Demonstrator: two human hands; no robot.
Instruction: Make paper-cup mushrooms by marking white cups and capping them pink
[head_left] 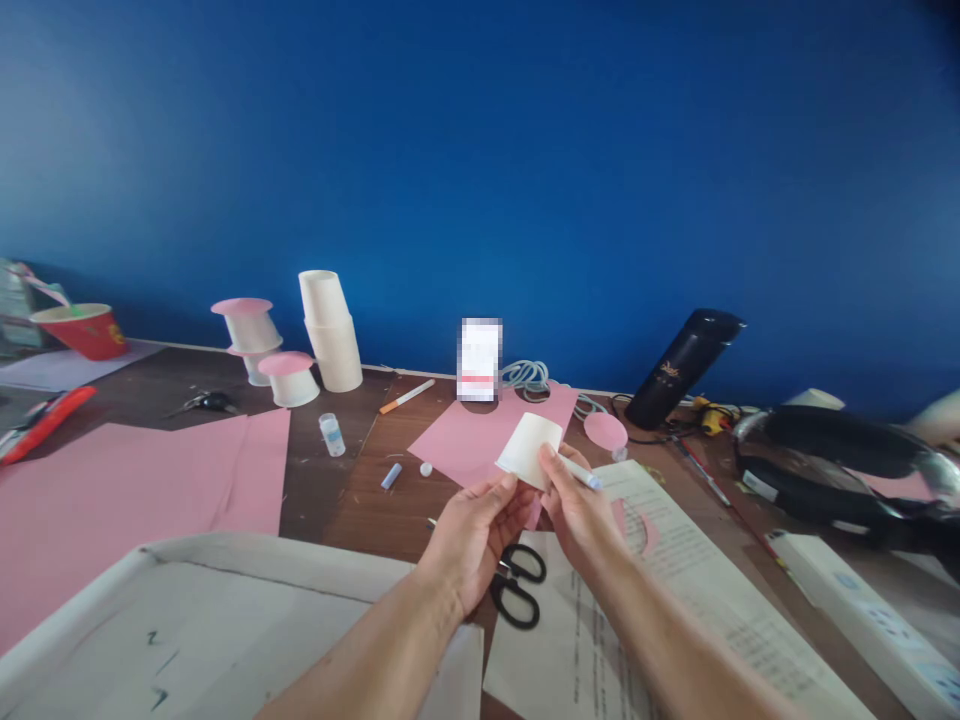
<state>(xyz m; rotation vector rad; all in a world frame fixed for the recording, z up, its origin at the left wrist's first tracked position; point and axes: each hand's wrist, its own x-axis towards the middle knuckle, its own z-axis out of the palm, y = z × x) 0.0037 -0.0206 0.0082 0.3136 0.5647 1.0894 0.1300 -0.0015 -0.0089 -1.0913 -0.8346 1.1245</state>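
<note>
A white paper cup is held in front of me, its wide rim toward the lower left. My left hand pinches the rim from below with its fingers closed. Around the cup's right side are the closed fingers of my right hand, which also holds a white marker with a pale blue end. Behind the cup lies a pink paper sheet. Black-handled scissors rest below my hands, their blades partly hidden by my left hand.
White cups are stacked at the back left, beside pink-topped cups. A small bottle, a phone, a black flask, printed sheets, a power strip and a white tray-like sheet surround the hands.
</note>
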